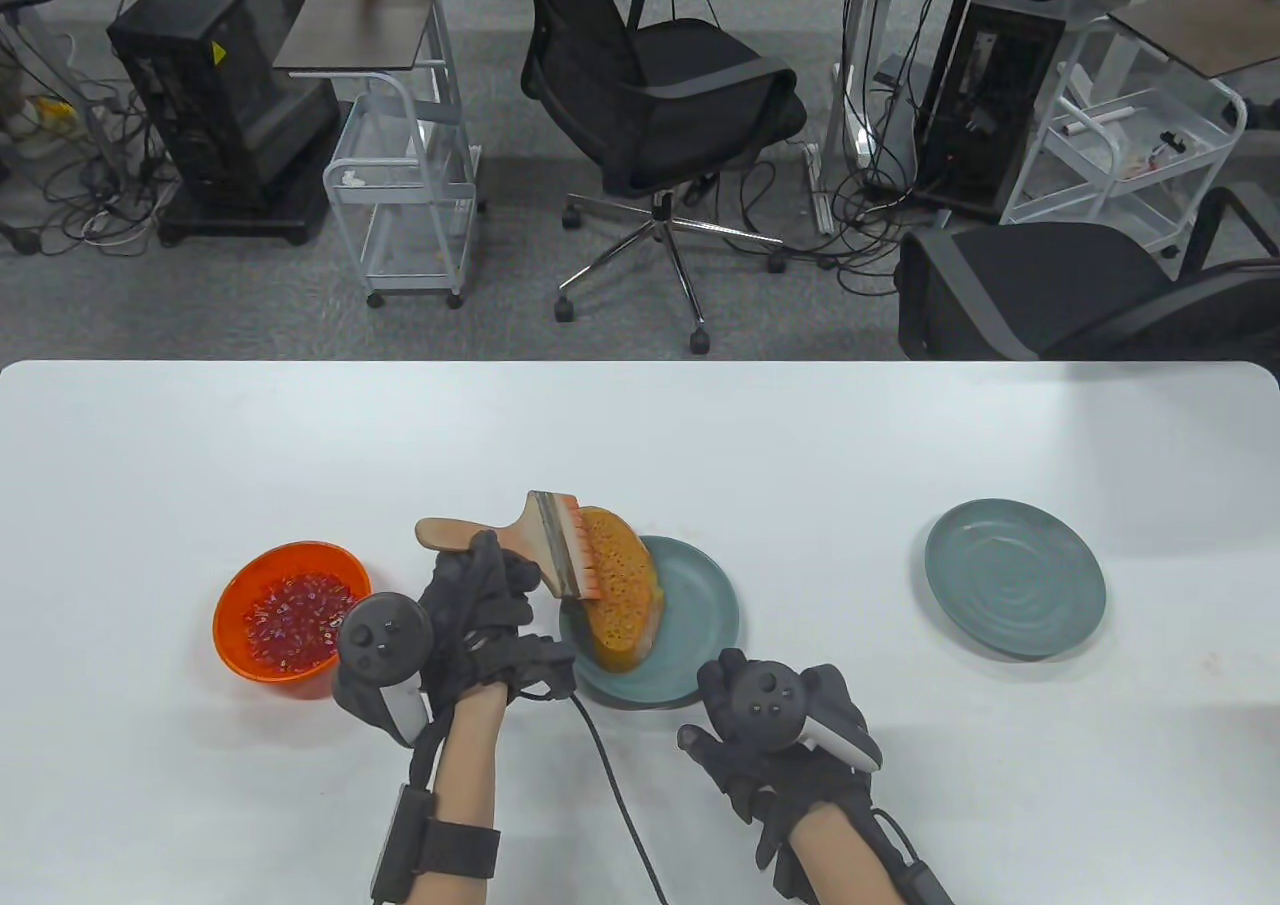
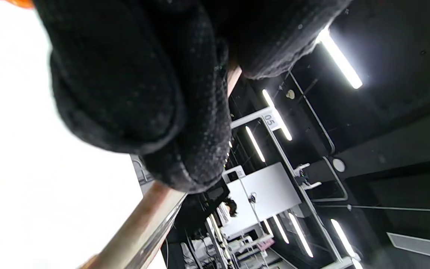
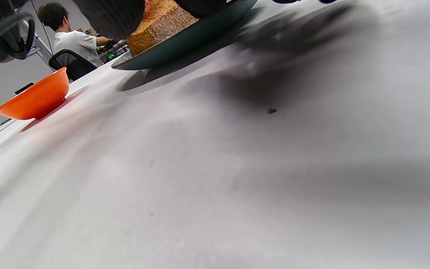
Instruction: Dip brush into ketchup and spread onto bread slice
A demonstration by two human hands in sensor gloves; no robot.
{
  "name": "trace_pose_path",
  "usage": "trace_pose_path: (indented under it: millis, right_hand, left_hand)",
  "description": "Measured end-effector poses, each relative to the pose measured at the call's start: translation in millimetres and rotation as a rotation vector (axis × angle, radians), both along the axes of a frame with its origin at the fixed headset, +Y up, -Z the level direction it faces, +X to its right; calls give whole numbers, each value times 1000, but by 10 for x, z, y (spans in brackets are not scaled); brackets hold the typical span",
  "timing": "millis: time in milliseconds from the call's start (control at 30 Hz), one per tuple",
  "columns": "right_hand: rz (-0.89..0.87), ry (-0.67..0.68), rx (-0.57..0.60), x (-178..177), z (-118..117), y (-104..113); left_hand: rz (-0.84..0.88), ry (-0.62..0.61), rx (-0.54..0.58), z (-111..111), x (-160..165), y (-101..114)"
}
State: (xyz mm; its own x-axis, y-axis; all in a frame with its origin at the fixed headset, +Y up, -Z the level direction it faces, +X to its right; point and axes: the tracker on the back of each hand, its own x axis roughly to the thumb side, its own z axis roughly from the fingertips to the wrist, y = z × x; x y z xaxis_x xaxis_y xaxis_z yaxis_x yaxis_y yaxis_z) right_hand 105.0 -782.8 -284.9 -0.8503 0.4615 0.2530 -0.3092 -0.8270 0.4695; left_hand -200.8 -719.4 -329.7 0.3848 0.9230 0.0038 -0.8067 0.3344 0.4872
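Left hand (image 1: 478, 600) grips brush (image 1: 540, 543), bristles on bread slice (image 1: 620, 590): spreading under way. Right hand (image 1: 775, 735) idle, fingers seemingly relaxed; coverage unclear.

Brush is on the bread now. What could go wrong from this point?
The bread slice lies tilted over the left rim of the teal plate, so the brush in the left hand could push it off. The right hand does not visibly steady the plate, which may slide.
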Motion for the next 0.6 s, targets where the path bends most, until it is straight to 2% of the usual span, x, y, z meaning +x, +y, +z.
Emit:
trace_pose_path:
  millis: [167,233,433,533,600]
  right_hand:
    - [-9,-1,-8,9,1,-2]
    - [-5,3,-7,8,0,-2]
    - [-7,-3,-10,7,-4,3]
    - [-2,-4,-7,0,-3,2]
    - [-4,-5,-9,1,-3,2]
  left_hand:
    - [10,-54,-45,-67,97,-104]
    - [64,-29,-52,-47,16,-136]
    - [27,49,7,10,-126,-28]
    - [60,-24,14,-18,7,-4]
    - [95,-65,-23,-42,118,-37]
